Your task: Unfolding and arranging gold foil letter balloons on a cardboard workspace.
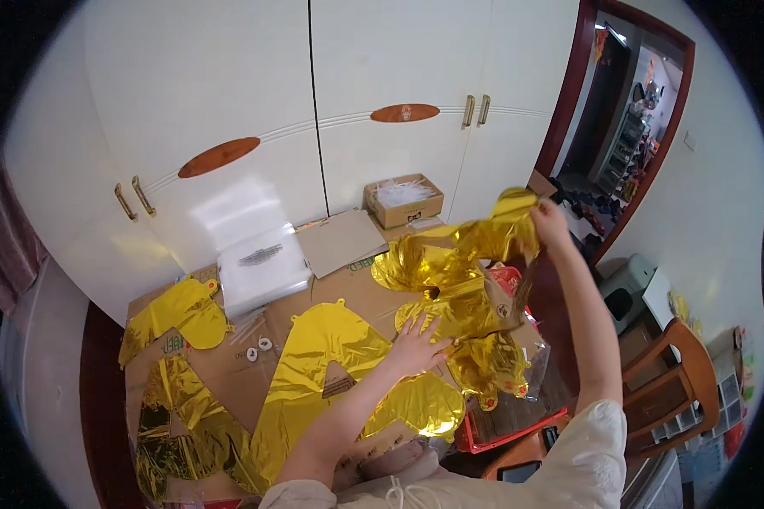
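Note:
My right hand (pixel 550 222) pinches the top edge of a crinkled gold foil balloon (pixel 460 276) and holds that side raised off the table. My left hand (pixel 412 346) lies with fingers spread at the lower part of the gold foil. Under and beside my left forearm is a flat, uninflated gold foil balloon (pixel 293 386) with a cut-out in its middle. Further left lie a shinier A-shaped foil balloon (pixel 199 407) and, behind it, another folded-looking gold foil balloon (pixel 197 310). The raised foil partly hides what is beneath it.
Cardboard (pixel 246 373) covers the table. On it are clear plastic bags (pixel 259 276), two small white rolls (pixel 259 349) and a cardboard box (pixel 405 204) of white strips. A red tray (pixel 518 434) sits at the right edge near a wooden chair (pixel 675 377). White cabinets (pixel 382 59) stand behind.

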Motion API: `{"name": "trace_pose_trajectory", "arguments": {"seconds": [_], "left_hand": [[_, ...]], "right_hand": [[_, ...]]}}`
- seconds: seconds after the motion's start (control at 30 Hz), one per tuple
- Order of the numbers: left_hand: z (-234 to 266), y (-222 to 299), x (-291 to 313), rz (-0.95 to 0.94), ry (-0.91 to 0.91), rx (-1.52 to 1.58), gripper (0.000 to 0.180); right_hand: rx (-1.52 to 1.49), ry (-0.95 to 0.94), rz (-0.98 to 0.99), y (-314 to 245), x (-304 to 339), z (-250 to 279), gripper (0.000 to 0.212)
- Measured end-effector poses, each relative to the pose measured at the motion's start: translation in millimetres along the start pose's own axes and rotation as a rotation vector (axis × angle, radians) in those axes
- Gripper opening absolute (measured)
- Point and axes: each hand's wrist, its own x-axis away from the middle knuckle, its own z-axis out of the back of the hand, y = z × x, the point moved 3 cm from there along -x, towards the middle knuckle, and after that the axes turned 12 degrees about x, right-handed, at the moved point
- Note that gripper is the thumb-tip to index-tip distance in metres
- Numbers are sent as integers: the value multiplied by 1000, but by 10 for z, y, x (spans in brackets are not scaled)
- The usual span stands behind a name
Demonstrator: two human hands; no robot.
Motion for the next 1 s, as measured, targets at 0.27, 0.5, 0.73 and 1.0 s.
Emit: {"name": "trace_pose_trajectory", "arguments": {"seconds": [0.27,0.5,0.73,1.0], "left_hand": [[18,-10,7,26,-31,14,46],[158,183,26,16,26,73,52],[36,435,-48,82,-4,611,58],[189,672,378,-218,180,473,53]], "right_hand": [[-98,198,-61,-836,-512,1033,28],[-173,53,257,-1744,59,1004,23],[-390,-163,228,-2185,578,858,15],[-203,-257,390,-2267,907,612,14]]}}
